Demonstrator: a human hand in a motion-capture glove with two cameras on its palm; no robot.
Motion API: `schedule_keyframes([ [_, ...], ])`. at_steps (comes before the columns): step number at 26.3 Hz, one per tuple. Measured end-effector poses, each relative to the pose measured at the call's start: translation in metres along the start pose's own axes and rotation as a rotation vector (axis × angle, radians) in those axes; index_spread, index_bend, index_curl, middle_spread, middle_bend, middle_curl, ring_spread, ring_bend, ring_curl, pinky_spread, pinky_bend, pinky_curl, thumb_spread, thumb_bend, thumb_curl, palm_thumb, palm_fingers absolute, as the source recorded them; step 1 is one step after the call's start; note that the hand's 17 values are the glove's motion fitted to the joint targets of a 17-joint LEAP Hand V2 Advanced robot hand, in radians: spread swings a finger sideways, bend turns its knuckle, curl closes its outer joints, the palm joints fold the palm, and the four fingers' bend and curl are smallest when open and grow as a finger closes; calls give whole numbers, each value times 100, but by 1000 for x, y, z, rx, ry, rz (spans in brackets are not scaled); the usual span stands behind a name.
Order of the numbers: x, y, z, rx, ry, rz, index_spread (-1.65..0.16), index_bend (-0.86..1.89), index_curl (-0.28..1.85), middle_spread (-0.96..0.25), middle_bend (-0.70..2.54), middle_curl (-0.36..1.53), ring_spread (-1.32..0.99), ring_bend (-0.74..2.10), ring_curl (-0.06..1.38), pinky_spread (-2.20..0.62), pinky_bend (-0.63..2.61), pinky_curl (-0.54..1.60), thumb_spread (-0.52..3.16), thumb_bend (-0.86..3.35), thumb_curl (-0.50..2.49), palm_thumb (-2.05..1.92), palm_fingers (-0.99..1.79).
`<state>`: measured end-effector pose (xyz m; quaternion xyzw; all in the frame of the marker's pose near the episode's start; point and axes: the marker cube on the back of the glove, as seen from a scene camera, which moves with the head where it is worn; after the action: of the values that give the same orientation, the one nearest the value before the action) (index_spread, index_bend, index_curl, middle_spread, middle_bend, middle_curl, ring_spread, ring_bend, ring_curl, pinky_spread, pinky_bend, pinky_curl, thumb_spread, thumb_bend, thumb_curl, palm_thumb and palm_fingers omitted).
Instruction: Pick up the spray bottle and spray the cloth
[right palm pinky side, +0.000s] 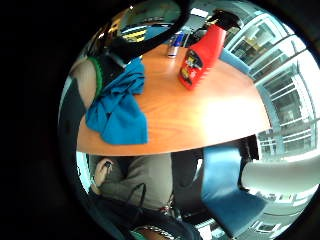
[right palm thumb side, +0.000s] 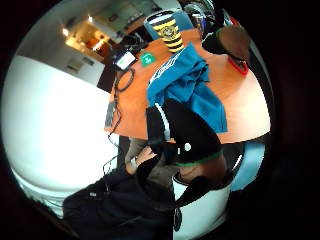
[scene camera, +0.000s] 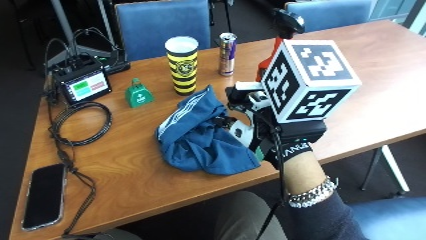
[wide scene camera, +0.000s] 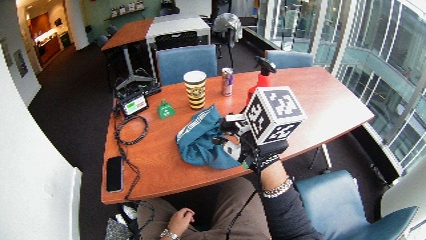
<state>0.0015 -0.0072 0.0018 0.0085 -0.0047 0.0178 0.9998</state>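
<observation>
red spray bottle with a black trigger head stands upright on the wooden table, behind the gloved right hand and apart from it; in the outside view only its red shoulder and black top show past the hand. blue cloth lies crumpled on the table just beside the hand, on the side away from the bottle. the hand hangs above the table's near edge beside the cloth; its fingers are mostly hidden and i cannot tell whether they are spread or curled, and nothing is seen held. a slim drink can stands near the bottle. a yellow-and-black striped cup stands beside the can. a small green bell sits next to the cup. a small monitor and a coiled cable lie further off. a black phone lies at the far corner.
</observation>
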Motion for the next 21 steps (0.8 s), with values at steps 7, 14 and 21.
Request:
schedule_keyframes([
  [7, 16, -31, 11, 75, -121, 159, -28, 22, 20, -8, 29, 17, -8, 48, 23, 9, 24, 16, 79, 25, 11, 43, 96],
  [14, 58, -46, 29, 218, -168, 430, -31, 16, 24, -9, 29, 24, -9, 46, 28, 7, 23, 21, 99, 29, 18, 55, 98],
  [21, 97, -51, 46, 316, -187, 603, -32, 13, 26, -8, 17, 25, -8, 45, 31, 7, 29, 26, 107, 26, 22, 62, 88],
])
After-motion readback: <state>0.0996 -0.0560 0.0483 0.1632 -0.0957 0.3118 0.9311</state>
